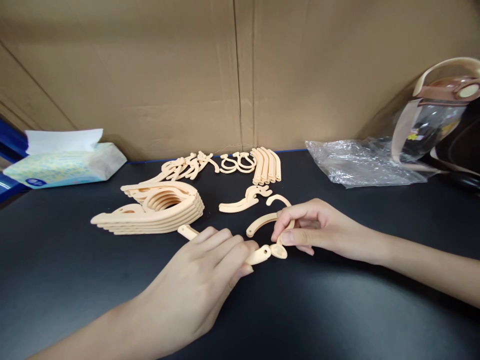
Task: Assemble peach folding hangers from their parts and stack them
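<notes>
My left hand [215, 270] is closed round a cream plastic hanger arm [259, 256], whose holed end sticks out to the right and whose other end shows past the knuckles. Between thumb and fingers, my right hand [311, 227] pinches a cream hanger hook [279, 250] by its stem. The hook's round base is beside the arm's holed end; whether they touch I cannot tell. The hook's curve rises behind my right fingers. Another curved hanger arm [260, 224] lies just behind, partly covered by that hand. Further back rests a shaped hanger piece [243, 200].
A stack of cream hanger parts [150, 215] lies at left. Along the back are a jumble of hanger pieces [187, 166], several hooks [238, 162] and several arms [267, 165]. A tissue pack [67, 165], clear plastic bag [345, 162] and bottle [431, 120] flank the black table [318, 310].
</notes>
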A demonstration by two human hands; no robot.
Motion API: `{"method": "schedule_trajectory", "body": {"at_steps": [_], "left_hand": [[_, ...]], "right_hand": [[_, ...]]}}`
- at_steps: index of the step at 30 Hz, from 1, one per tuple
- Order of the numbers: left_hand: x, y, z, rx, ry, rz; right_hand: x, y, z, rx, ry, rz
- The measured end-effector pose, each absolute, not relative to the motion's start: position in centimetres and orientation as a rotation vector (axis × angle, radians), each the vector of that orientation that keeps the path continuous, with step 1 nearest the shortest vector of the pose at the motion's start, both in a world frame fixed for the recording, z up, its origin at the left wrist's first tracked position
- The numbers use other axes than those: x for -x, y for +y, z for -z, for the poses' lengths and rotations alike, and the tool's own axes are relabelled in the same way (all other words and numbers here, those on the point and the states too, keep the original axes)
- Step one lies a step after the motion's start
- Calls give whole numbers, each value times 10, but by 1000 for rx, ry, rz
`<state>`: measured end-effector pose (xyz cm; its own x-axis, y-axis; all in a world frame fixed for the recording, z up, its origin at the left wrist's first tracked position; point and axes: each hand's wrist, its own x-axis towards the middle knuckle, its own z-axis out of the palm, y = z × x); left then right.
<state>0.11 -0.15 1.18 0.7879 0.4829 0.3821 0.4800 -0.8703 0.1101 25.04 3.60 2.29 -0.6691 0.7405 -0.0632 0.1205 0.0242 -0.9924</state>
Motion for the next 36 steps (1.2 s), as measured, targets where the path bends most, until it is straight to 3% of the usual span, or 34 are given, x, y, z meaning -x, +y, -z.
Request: {"method": "schedule_trajectory", "body": {"at_steps": [20, 36], "left_hand": [[-1, -1, -10, -2993, 727, -614], [-6, -4, -15, -3165, 827, -620]], "right_hand": [[-250, 34, -24, 780, -1807, -1761], [-247, 33, -21, 869, -1856, -1615]]}}
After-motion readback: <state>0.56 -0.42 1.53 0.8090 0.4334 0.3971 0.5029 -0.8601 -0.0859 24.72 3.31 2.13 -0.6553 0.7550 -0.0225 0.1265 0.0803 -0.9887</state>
